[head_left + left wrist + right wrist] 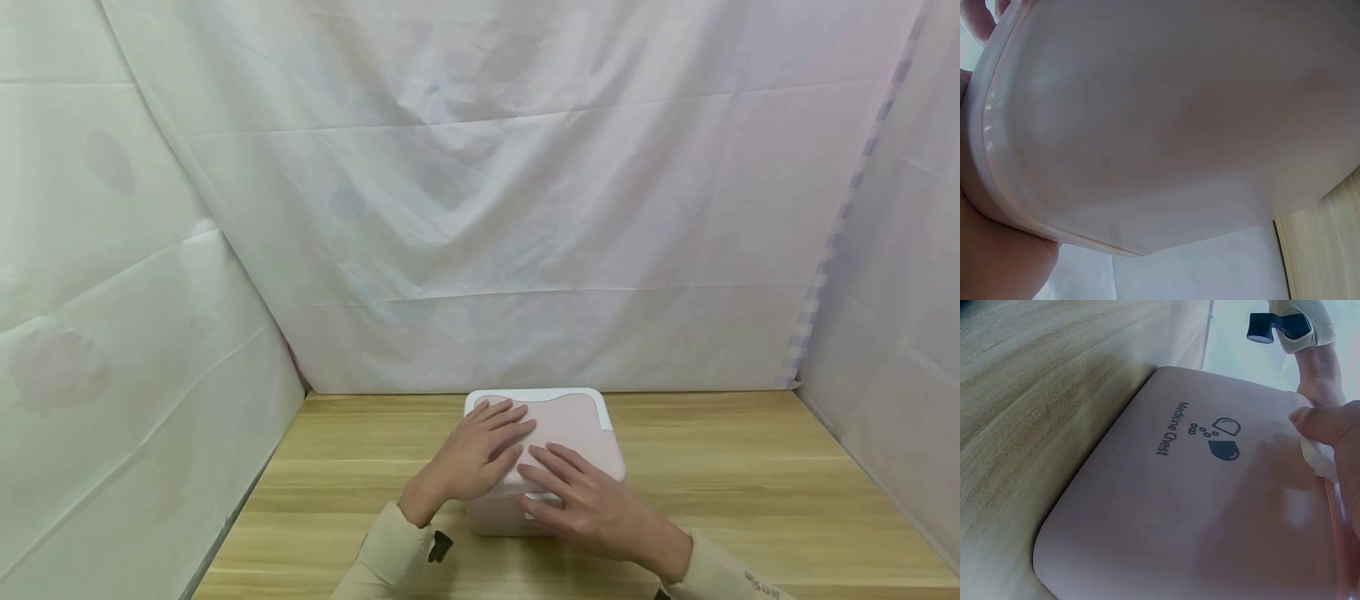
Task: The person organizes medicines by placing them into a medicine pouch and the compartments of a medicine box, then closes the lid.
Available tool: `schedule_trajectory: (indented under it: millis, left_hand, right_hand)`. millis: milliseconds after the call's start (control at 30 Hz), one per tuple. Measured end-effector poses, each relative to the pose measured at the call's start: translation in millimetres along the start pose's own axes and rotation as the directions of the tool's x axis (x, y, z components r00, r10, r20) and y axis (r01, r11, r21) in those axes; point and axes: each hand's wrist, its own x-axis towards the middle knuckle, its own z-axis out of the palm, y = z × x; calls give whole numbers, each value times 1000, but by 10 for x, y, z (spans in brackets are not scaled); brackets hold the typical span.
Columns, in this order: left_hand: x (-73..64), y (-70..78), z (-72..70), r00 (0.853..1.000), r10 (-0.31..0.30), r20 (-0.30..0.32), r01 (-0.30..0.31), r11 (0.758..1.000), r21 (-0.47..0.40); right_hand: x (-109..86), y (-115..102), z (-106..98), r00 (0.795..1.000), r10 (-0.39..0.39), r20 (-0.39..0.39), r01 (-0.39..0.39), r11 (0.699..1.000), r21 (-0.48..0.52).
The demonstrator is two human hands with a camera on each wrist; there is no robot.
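Observation:
A pink medicine chest (pixel 581 425) with a white-edged lid stands closed on the wooden table. My left hand (pixel 476 450) rests on the left part of the lid, fingers stretched out and spread. Over the front right of the lid lies my right hand (pixel 588 504), its fingers extended across the top and its thumb low at the front. In the right wrist view, the thumb (pixel 1322 425) is right at a white latch (pixel 1319 459) on the chest's front, which bears the words "Medicine Chest" and a capsule print. The left wrist view is mostly filled by the chest's smooth side (pixel 1147 137).
The wood-grain table (pixel 360 475) extends to both sides of the chest. Behind it hangs a pale cloth (pixel 525 208), with more cloth along the left and right sides. A dark strap piece (pixel 441 547) sticks out from the left sleeve.

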Motion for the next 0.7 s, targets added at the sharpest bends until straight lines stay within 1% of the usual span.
schedule_trajectory:
  millis: [233, 533, 700]
  left_hand:
    - [-6, -3, 12, 999, 22, -27, -21, 1000, 11]
    - [-5, 4, -3, 1000, 8, -10, -8, 1000, -5]
    - [-4, 11, -11, 1000, 4, -1, -4, 1000, 4]
  right_hand:
    - [4, -9, -4, 1000, -2, -10, 2, 1000, -5]
    - [-3, -35, -16, 1000, 13, 2, -13, 1000, -15]
    - [-5, -39, -22, 1000, 22, 14, -21, 1000, -20]
